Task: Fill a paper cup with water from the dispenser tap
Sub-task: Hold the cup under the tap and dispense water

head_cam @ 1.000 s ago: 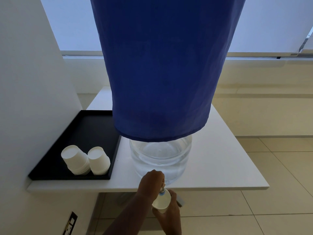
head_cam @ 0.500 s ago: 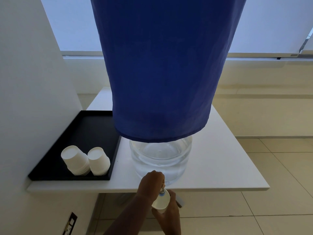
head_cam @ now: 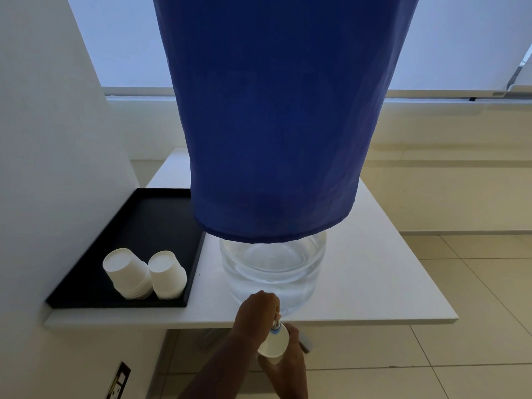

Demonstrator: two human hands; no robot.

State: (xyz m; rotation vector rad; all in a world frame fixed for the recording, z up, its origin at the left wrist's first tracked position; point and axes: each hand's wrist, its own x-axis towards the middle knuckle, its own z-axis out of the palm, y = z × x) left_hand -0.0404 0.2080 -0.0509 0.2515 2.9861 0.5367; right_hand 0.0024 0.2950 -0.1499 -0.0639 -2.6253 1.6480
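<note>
Head view: left hand pinches the tap on the water jug; right hand grips a paper cup just under the tap

tap mostly hidden by hands, water level perhaps unreadable

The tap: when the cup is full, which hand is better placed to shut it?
Probably the left hand: it is already closed around the tap at the table edge. The right hand is busy holding the paper cup beneath it.
</note>
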